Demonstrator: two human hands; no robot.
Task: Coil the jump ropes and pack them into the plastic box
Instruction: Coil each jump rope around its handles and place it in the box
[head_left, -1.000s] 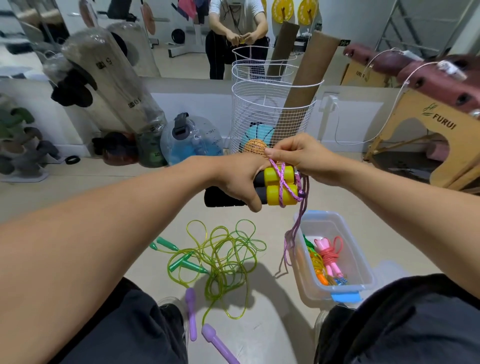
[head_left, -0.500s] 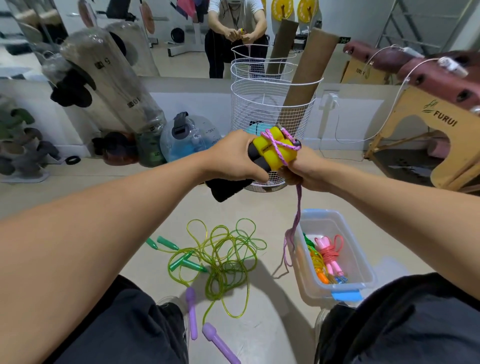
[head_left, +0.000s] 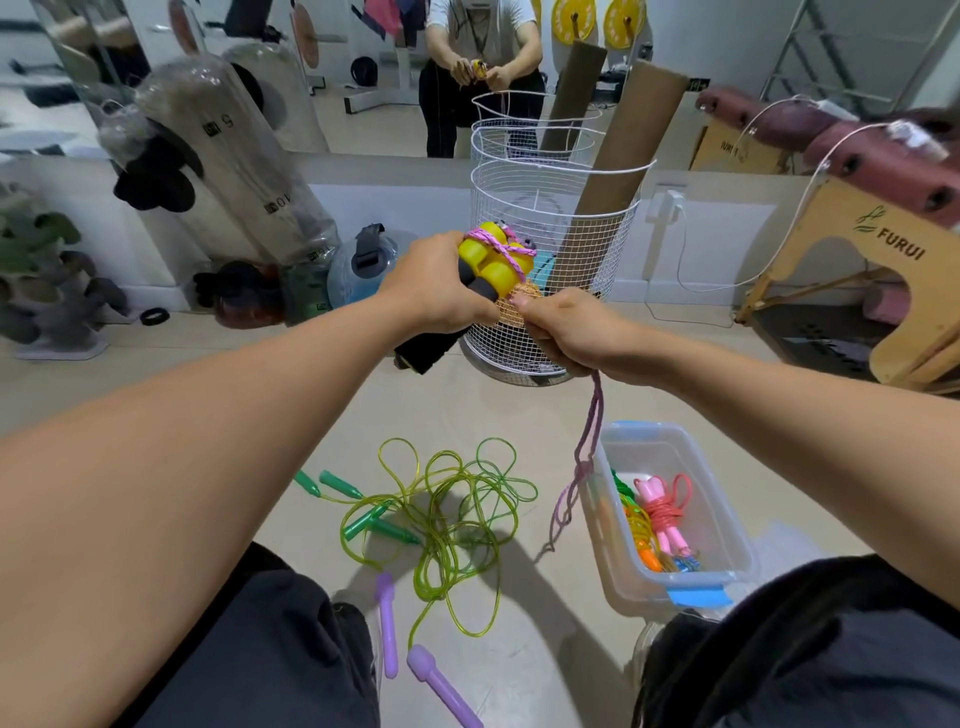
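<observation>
The left grip (head_left: 441, 288) is curled round the black foam of the paired yellow-capped handles (head_left: 493, 260), holding them up at chest height; the right grip (head_left: 563, 332) is closed on the purple cord (head_left: 595, 410), just below the handles. A few turns of the cord already cross the yellow caps, and the free end dangles down to the floor beside the plastic box (head_left: 727, 530).

Nearest, by the person's knees, lie two lilac handles (head_left: 431, 675), and a little further a loose tangle of green rope (head_left: 447, 514) with green handles. The box sits on the floor to the right, touching nothing but the hanging cord's tail, with a pink rope (head_left: 662, 504) and orange and green ones already inside.

The risk, as I judge it, is slack: if the right hand eases its pull, the turns on the smooth caps could slip off and the bundle unravel. The trailing end might also snag the box rim or the green tangle.

The floor (head_left: 311, 395) is pale and smooth. Beyond stands a white wire basket (head_left: 608, 218) holding cardboard tubes, then a mirror wall and a wooden bench frame at the right.
</observation>
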